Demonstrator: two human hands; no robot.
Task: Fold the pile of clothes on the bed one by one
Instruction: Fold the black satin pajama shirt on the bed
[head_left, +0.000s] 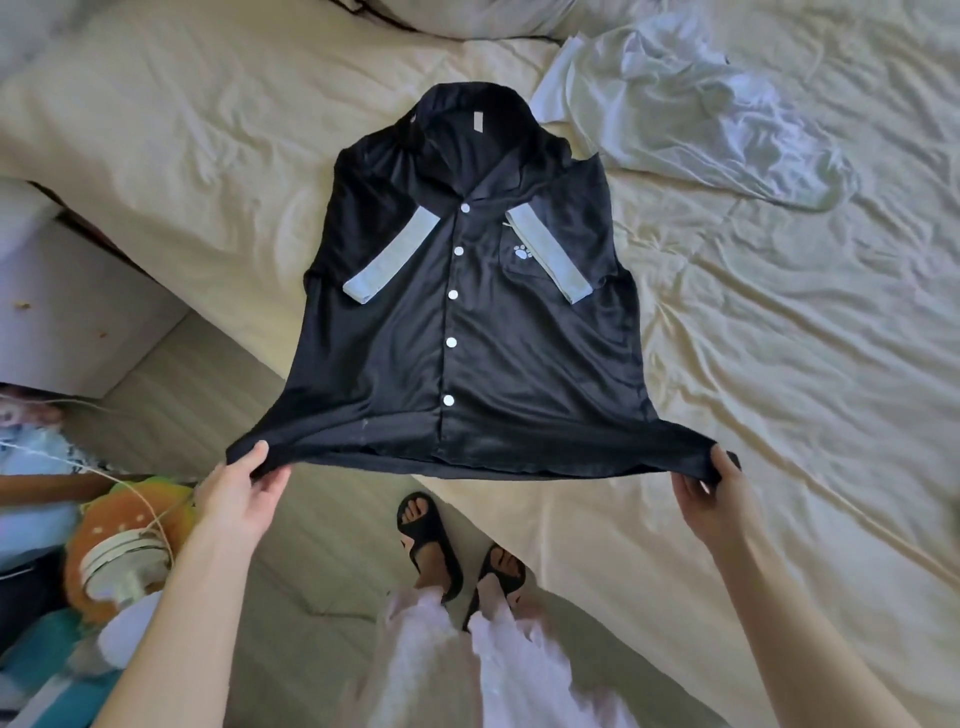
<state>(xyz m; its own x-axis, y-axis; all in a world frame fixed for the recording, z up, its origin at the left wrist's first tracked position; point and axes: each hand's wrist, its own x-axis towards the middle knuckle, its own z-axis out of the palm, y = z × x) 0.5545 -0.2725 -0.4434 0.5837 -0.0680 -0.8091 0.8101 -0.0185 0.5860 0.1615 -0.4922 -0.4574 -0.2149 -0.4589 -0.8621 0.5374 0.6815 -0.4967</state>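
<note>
Two hands on one black shirt at the bed edge

Both hands holding the black shirt (467, 291) by its lower hem, one at each corner. Left hand (241, 493) pinching the left hem corner, thumb on top and fingers curled under the cloth; grip clamped on the fabric. Right hand (714, 499) clamped the same way on the right hem corner. Hem stretched between them and lifted off the mattress, hanging past the bed edge over the floor (322, 545).

Upper part of the shirt lying flat on the bed (779, 364), collar pointing away, front side up, buttoned with white buttons. Both short sleeves folded inward across the chest, their pale grey cuffs slanting toward the button line. Small paw print on the chest pocket, just beside the right cuff.

Crumpled white garment (685, 109) lying on the cream sheet beyond the collar, to the right, touching the shirt's shoulder or very near it; cannot tell which.

Black sandals (428, 540) on the feet below the hem.
</note>
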